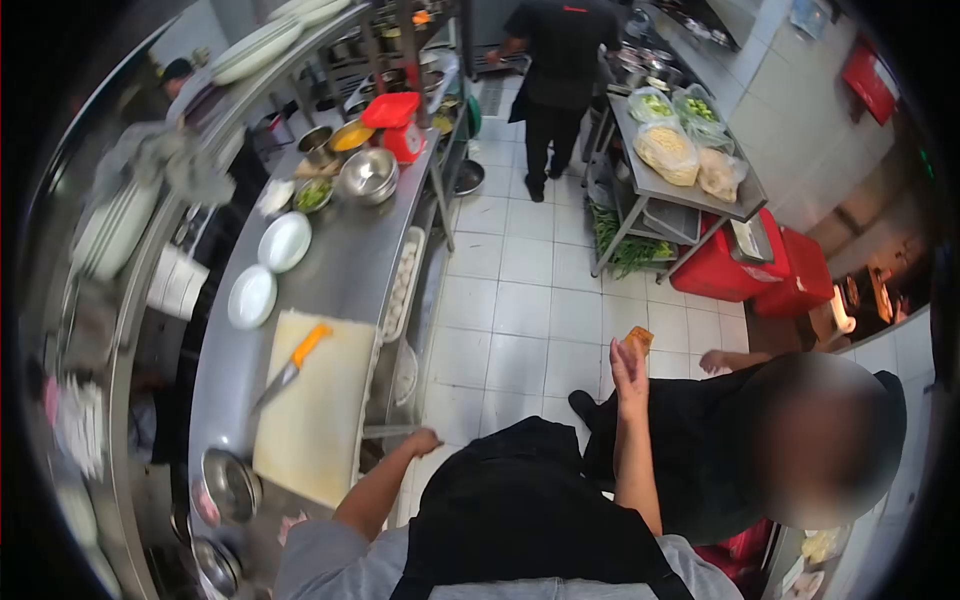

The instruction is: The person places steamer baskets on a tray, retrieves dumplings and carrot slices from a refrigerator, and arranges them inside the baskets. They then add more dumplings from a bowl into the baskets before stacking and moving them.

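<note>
My right hand [628, 378] is raised in front of me, its fingers around a small orange-brown block [639, 339] whose kind I cannot make out. Low beside the counter, my left hand [426, 441] is closed at the end of a pale, thin strip [390, 432] that reaches back under the counter edge. What that strip belongs to is hidden. On the steel counter left of this hand lies a white cutting board [310, 420], with an orange-handled knife [302, 352] resting across it.
Two white bowls [252, 296], metal bowls [369, 176] and a red scale [396, 122] stand along the counter [335, 255]. A co-worker [690, 440] stands close on my right; another person [565, 60] is farther ahead. Bagged food [667, 152] sits on a side table, near red bins [735, 265].
</note>
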`<state>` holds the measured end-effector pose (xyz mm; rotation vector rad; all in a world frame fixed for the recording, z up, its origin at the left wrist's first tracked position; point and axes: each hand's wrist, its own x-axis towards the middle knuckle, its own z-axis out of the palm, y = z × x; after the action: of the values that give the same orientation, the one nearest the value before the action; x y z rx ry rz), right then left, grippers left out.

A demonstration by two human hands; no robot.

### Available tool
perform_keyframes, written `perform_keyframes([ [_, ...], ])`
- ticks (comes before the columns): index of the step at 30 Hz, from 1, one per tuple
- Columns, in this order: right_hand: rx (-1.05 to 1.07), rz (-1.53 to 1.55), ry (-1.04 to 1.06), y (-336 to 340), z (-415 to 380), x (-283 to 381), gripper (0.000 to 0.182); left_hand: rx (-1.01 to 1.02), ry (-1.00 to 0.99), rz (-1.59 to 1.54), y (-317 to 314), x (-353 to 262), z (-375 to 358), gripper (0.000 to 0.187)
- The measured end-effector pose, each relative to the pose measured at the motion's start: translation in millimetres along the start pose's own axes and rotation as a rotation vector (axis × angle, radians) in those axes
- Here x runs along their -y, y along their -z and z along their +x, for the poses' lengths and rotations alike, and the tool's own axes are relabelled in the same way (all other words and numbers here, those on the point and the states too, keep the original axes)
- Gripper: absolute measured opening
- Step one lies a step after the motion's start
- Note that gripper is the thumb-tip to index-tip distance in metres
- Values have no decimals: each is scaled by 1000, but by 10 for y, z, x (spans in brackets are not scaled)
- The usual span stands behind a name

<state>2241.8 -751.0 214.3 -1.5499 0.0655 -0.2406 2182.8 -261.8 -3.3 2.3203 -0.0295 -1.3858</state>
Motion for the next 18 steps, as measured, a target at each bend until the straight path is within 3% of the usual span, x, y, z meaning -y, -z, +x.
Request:
perform_keyframes([
  [1,-95,193,-99,-3,158,-3,68,-181,-125,38,436,-192,184,50],
  [2,-110,162,-89,-30,286,260,67,-361,-251,67,810,-376,376,47],
  [4,-119,14,-66,190,595,163,66,-525,-389,-54,1523,-855,870,41],
  [7,-118,-34,-43,261,1291,129,65,-545,-424,-233,2406,-1853,1100,36],
  [9,-125,-25,-3,196,1889,54,65,-468,-501,-381,2848,-2250,1419,33],
  [11,-133,-41,-125,-38,2650,-187,65,-413,-537,-286,3081,-2418,1652,30],
  [14,160,-368,-140,-738,3841,-597,73,-345,-558,-97,3337,-2409,1912,31],
  [16,424,-376,-140,-1461,4400,9,77,-259,-454,-88,3431,-2189,1988,30],
  [18,561,-372,8,-1992,4966,74,73,-261,-419,-59,3687,-2129,2138,28],
])
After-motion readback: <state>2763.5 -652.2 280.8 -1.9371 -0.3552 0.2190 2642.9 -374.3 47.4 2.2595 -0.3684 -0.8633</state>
